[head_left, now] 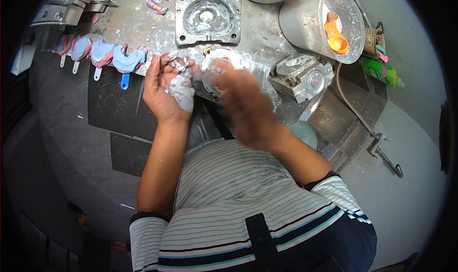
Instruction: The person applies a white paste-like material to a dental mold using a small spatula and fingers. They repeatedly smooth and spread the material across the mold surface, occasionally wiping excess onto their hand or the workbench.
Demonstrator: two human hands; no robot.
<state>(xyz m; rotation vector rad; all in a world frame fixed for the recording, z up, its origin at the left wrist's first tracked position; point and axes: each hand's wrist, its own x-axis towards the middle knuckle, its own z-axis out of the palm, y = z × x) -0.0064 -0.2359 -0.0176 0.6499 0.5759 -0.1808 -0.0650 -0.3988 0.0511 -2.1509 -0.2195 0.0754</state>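
Striped shirt (229, 181) fills six o'clock, beyond it the left hand (161, 98) cups white paste (182, 88) at eleven, the blurred right hand (245, 102), grip impossible to tell, hangs toward one, and a hollowed metal block (208, 38) lies farther at twelve.

White paste (182, 92), blue-and-pink moulds (102, 51) and a striped shirt (229, 176)
The shirt is pale with thin teal stripes and navy panels; one mould handle (124, 82) is bright blue, the scoop (338, 44) orange, the metal block (181, 19) silver-grey.
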